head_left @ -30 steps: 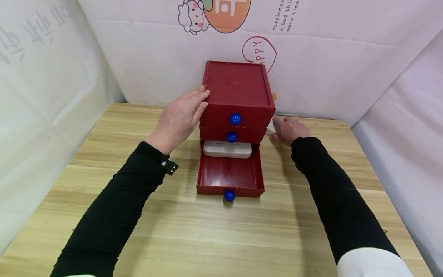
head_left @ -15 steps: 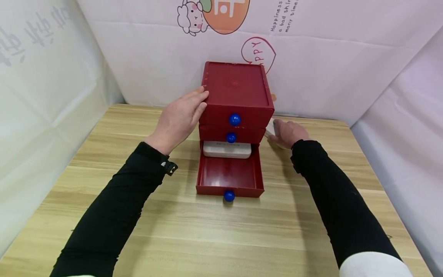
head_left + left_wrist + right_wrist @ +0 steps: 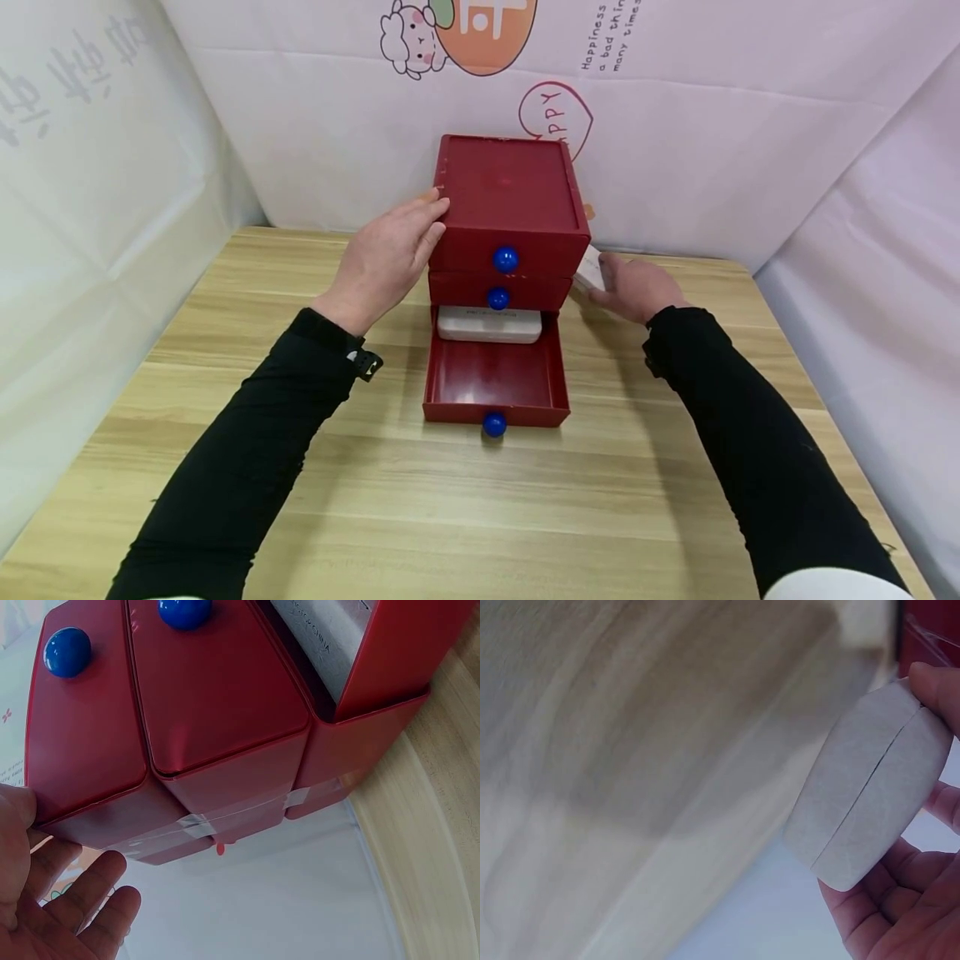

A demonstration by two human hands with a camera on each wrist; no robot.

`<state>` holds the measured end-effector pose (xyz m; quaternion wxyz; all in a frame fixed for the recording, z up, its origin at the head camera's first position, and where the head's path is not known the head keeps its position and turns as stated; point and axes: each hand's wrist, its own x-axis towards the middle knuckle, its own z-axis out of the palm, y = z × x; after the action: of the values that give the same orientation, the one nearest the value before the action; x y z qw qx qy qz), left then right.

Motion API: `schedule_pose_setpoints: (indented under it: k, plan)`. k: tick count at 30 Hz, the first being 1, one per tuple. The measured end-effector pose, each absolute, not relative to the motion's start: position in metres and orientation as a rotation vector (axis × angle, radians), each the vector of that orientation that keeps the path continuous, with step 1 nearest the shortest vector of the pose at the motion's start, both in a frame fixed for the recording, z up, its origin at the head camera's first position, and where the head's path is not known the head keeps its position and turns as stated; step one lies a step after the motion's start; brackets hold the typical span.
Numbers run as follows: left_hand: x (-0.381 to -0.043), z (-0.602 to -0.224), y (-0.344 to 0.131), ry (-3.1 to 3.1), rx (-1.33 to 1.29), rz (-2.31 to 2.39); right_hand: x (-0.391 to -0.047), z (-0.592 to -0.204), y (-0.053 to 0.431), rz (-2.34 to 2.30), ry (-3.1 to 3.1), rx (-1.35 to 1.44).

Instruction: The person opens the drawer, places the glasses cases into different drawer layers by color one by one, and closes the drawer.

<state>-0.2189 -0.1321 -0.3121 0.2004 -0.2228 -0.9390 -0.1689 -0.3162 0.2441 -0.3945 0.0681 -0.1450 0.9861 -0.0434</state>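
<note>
A red three-drawer box (image 3: 510, 187) with blue ball knobs stands at the back of the table. My left hand (image 3: 386, 262) rests on its upper left edge, the fingers (image 3: 97, 896) loosely extended beside the side wall. At the box's right side, my right hand (image 3: 641, 287) grips a white glasses case (image 3: 866, 787) between thumb and fingers. A seam runs along the case; part of it is hidden behind the box in the head view. The bottom drawer (image 3: 495, 379) is pulled out, with another white case (image 3: 489, 327) at its back, partly covered by the drawers above.
The wooden table (image 3: 480, 508) extends in front of the box. A white printed cloth (image 3: 690, 167) hangs right behind it, and more cloth (image 3: 112, 233) encloses the left and right sides. Clear tape (image 3: 199, 823) runs along the box's side.
My right hand has shifted slightly to the right with the white glasses case, and more of the case shows beside the box. The left hand keeps its place on the box.
</note>
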Motion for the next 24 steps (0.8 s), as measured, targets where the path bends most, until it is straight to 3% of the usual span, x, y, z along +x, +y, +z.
schedule_pose_setpoints:
  k: [24]
  plan:
    - [-0.220,-0.313,-0.132,-2.619,-0.622,-0.480,-0.262,-0.348,0.258,0.002,3.019,-0.643]
